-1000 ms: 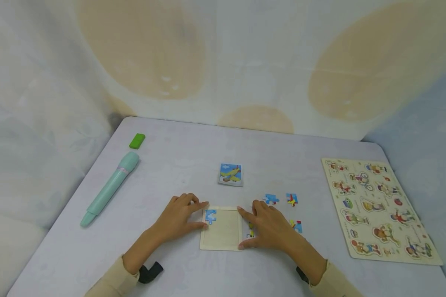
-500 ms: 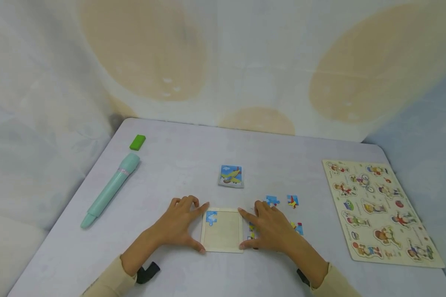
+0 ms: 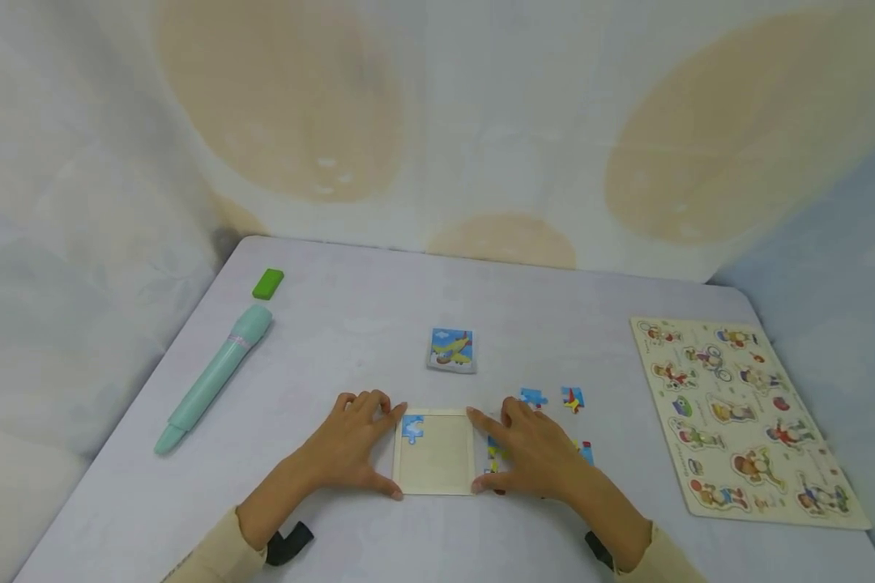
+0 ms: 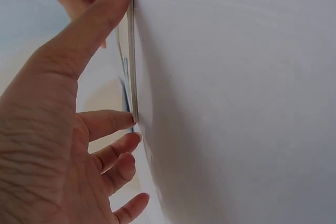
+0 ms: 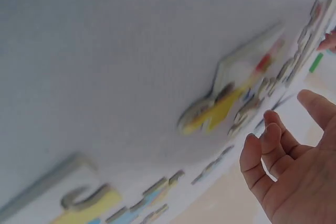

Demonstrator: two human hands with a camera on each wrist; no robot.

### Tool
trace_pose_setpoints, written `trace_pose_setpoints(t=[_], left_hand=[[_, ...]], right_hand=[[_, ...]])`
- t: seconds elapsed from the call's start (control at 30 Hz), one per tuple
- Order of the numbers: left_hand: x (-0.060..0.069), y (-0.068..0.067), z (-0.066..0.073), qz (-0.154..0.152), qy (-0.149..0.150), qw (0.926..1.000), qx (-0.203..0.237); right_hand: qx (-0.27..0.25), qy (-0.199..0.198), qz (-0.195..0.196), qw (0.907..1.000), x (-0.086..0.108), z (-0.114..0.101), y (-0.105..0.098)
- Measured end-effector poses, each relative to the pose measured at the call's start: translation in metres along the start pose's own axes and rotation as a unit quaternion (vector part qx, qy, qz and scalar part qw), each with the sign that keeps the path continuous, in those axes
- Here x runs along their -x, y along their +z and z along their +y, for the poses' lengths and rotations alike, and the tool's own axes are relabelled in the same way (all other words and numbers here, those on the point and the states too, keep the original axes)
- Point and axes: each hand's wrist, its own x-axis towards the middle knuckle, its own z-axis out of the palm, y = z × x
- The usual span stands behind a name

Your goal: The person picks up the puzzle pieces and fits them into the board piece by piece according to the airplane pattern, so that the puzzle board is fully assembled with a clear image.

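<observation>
A square wooden frame board [image 3: 437, 465] lies flat on the table, with one blue puzzle piece [image 3: 412, 427] in its far left corner. My left hand [image 3: 343, 445] touches the board's left edge, thumb at the near corner and index finger at the far one. On the opposite edge my right hand [image 3: 535, 453] rests the same way, thumb and index finger spread. In the left wrist view, thumb and index fingertips of the left hand [image 4: 68, 108] meet the board's edge [image 4: 131, 61]. Loose pieces lie beside and partly under the right hand [image 5: 299, 171], such as a yellow and red one [image 5: 226, 103].
Beyond the board lies a small airplane picture [image 3: 452, 350]. Two more loose pieces, one blue [image 3: 533, 397] and one with red [image 3: 572, 398], lie right of it. A large picture board [image 3: 747, 421] is at the right; a mint-green microphone-shaped object [image 3: 215, 380] and green block [image 3: 267, 284] are at the left.
My left thumb has slid down the board's left edge from beside the blue piece to the near corner. The right hand has stayed nearly still.
</observation>
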Motion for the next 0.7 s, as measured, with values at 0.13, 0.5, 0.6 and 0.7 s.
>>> trace_pose_setpoints(t=[0.13,0.5,0.6,0.7], left_hand=[[-0.004,0.0,-0.003,-0.006,-0.004,1.0,0.0],[-0.019,0.003,-0.015,-0.011,-0.025,0.9988,0.04],[-0.022,0.003,-0.017,-0.004,-0.024,0.9985,0.049],[-0.026,0.004,-0.018,0.001,-0.022,0.9982,0.056]], right_hand=[[-0.022,0.019,0.011,0.9995,0.004,0.007,-0.007],[-0.06,0.066,0.047,0.9949,0.014,0.038,-0.02],[-0.091,0.092,0.042,0.9907,0.015,0.048,-0.021],[-0.11,0.109,0.046,0.9868,0.017,0.058,-0.02]])
